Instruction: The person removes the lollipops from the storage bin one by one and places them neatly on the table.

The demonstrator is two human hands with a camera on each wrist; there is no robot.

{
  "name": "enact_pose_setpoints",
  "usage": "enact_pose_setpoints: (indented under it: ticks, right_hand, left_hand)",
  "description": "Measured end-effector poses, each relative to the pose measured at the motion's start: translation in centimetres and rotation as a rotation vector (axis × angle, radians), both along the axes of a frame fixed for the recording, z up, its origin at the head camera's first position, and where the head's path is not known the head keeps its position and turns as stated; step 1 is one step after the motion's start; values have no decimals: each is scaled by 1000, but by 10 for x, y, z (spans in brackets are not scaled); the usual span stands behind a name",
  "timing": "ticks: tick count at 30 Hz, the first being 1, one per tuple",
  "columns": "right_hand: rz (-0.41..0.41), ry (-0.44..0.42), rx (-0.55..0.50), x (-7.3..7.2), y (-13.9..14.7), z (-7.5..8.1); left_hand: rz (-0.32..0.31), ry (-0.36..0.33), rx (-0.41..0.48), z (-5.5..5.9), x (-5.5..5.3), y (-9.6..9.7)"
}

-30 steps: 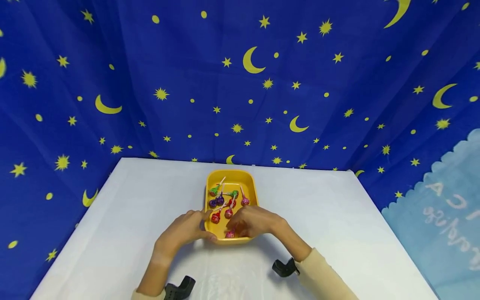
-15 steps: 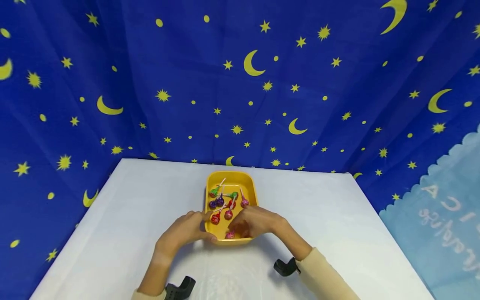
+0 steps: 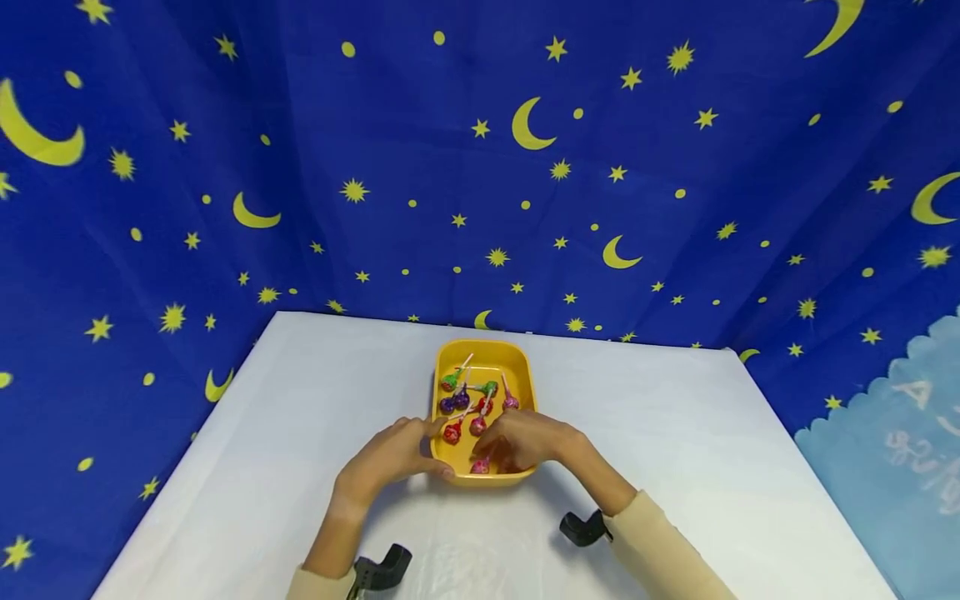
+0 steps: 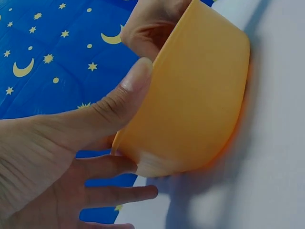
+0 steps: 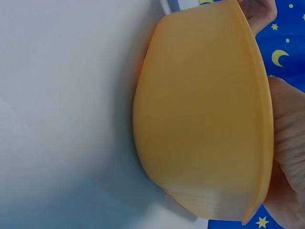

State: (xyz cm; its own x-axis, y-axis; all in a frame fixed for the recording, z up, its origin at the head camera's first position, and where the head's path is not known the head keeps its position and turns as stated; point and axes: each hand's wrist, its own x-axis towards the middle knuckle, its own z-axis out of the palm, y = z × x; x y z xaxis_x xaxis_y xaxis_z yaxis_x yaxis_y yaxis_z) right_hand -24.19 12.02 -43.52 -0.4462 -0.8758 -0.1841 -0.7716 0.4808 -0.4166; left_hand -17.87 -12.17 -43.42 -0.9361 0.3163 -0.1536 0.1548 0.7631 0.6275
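A yellow rectangular tub (image 3: 486, 350) stands on the white table, with several wrapped lollipops inside in red, pink, purple and green. My left hand (image 3: 393, 457) holds the tub's near left corner; in the left wrist view its thumb lies against the rim and some other fingers stretch out below. Over the near right rim, my right hand (image 3: 521, 440) reaches down into the tub. A pink lollipop (image 3: 480, 466) lies right by its fingers. Whether they pinch it cannot be seen, as the fingertips are hidden. The right wrist view shows mostly the tub's outer wall (image 5: 205, 114).
The white-covered table (image 3: 637, 417) carries the tub near its middle. Behind it and to the sides hangs a blue cloth (image 3: 420, 150) with yellow moons and stars. A light blue panel (image 3: 892, 450) with white lettering is at the right.
The head view has shifted, so the whole scene sits farther right in it. Both hands and the tub keep nearly the same places relative to each other.
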Motion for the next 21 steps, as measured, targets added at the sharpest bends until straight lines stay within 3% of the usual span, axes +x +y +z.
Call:
enact_pose_setpoints:
  ticks: [10, 15, 21]
  right_hand:
    - [-11, -22, 22, -2, 2, -4]
    - [-22, -52, 27, 0, 5, -8]
    - [24, 4, 7, -4, 6, -5]
  left_hand:
    - [14, -10, 3, -5, -2, 0]
    - [-8, -24, 20, -9, -1, 3]
    - [10, -17, -7, 0, -3, 3]
